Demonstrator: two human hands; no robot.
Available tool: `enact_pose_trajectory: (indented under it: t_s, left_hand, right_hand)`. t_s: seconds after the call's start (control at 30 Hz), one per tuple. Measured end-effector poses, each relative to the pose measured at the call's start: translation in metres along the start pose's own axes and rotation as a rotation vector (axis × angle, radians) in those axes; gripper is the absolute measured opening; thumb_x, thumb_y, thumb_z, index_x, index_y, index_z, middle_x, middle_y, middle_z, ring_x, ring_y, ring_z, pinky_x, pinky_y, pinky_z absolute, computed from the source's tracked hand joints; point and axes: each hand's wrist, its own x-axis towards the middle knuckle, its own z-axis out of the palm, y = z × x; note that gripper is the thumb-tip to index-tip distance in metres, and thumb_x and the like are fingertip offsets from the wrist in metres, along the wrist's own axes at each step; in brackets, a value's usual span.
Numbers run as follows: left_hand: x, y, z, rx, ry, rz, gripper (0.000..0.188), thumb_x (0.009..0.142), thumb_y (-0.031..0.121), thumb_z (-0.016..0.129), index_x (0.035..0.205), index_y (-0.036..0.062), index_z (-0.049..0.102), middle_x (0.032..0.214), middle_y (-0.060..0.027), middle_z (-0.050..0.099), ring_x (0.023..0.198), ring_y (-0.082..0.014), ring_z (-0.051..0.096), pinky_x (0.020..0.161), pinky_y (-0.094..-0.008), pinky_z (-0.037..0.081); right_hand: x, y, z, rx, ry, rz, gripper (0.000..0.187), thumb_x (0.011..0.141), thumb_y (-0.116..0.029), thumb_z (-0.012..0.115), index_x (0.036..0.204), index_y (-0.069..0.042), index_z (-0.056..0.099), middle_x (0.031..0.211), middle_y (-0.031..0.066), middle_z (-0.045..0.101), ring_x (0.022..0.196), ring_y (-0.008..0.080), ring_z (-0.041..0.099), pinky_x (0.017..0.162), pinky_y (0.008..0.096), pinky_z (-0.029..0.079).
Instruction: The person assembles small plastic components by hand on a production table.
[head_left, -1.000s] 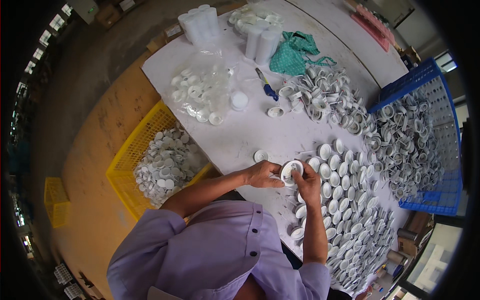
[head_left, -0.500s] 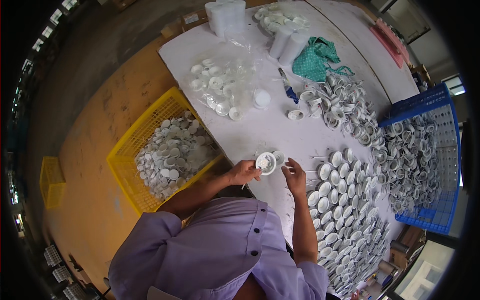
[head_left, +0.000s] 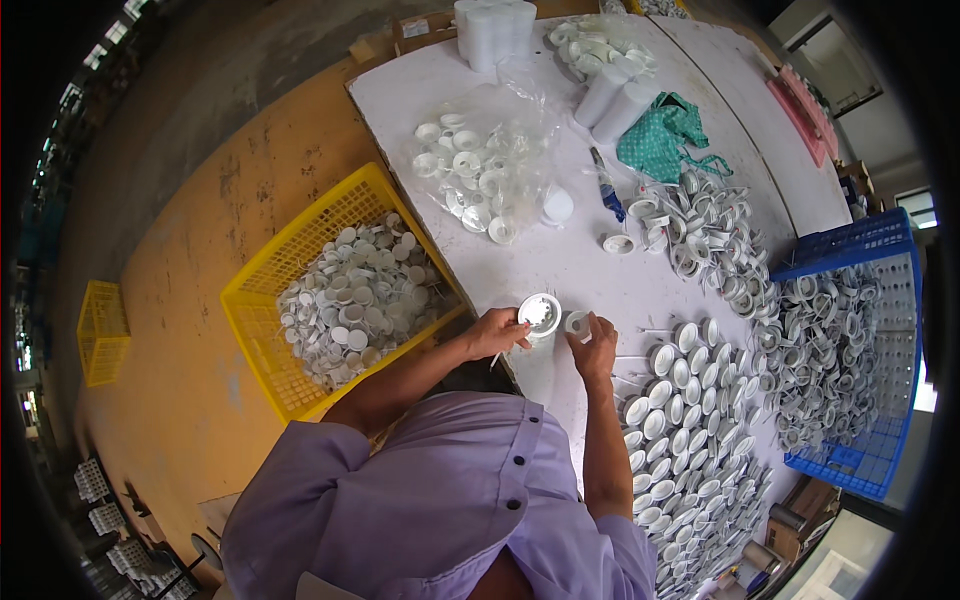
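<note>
My left hand (head_left: 496,333) grips a round white lamp housing (head_left: 540,316) by its edge, its bowl-shaped open side facing up. A thin white wire hangs below that hand. Just to the right, a small pale round disc (head_left: 577,323) is pinched in the fingers of my right hand (head_left: 595,348). The disc is apart from the housing, and both are above the near edge of the white table (head_left: 520,270). To the right of my right hand, many similar white housings (head_left: 665,420) stand in tilted rows.
At left is a yellow basket (head_left: 250,325) of white round parts. A blue crate (head_left: 900,330) of wired housings stands right, beside a loose pile (head_left: 710,240). Farther back lie a plastic bag of white cups (head_left: 465,170), a blue-handled tool (head_left: 608,195) and green cloth (head_left: 660,140).
My right fingers have closed on the pale disc, which earlier sat close beside the housing. The whole view has shifted a little, with the table's things appearing farther right.
</note>
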Motion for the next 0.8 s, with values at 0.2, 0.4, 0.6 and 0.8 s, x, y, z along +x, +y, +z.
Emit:
enact_pose_trajectory:
  t_s: [0.2, 0.4, 0.6, 0.8]
  left_hand:
    - [0.012, 0.000, 0.002, -0.015, -0.051, 0.033, 0.031, 0.093, 0.025, 0.054, 0.111, 0.0009, 0.054, 0.092, -0.0043, 0.061, 0.084, -0.0128, 0.064, 0.055, -0.0211, 0.040]
    - [0.022, 0.010, 0.013, -0.053, -0.094, 0.080, 0.032, 0.091, 0.026, 0.058, 0.113, 0.0036, 0.055, 0.097, -0.0044, 0.062, 0.082, -0.0126, 0.063, 0.060, -0.0222, 0.040]
    - [0.031, 0.010, 0.027, -0.074, -0.190, 0.097, 0.032, 0.090, 0.028, 0.058, 0.112, 0.0043, 0.057, 0.096, -0.0052, 0.062, 0.082, -0.0119, 0.061, 0.061, -0.0220, 0.040]
    - [0.038, 0.000, 0.033, -0.078, -0.201, 0.147, 0.033, 0.090, 0.026, 0.059, 0.110, -0.0004, 0.057, 0.095, -0.0064, 0.062, 0.080, -0.0124, 0.061, 0.069, -0.0259, 0.048]
  right_hand:
    - [-0.007, 0.006, -0.004, 0.158, 0.225, -0.010, 0.050, 0.071, -0.021, 0.075, 0.113, -0.001, 0.056, 0.105, 0.0164, 0.059, 0.101, 0.0328, 0.053, 0.086, 0.0413, 0.044]
    - [-0.019, -0.041, -0.053, 0.454, 0.232, 0.102, 0.056, 0.066, -0.014, 0.079, 0.114, 0.002, 0.054, 0.109, 0.0169, 0.057, 0.098, 0.0326, 0.055, 0.082, 0.0409, 0.047]
    - [-0.021, -0.056, -0.062, 0.219, 0.220, -0.205, 0.064, 0.059, -0.012, 0.082, 0.116, -0.002, 0.053, 0.112, 0.0163, 0.053, 0.104, 0.0336, 0.050, 0.086, 0.0411, 0.044]
    - [-0.019, -0.059, -0.060, 0.244, 0.147, -0.136, 0.069, 0.060, -0.013, 0.082, 0.121, -0.003, 0.051, 0.117, 0.0169, 0.050, 0.106, 0.0350, 0.048, 0.088, 0.0413, 0.043]
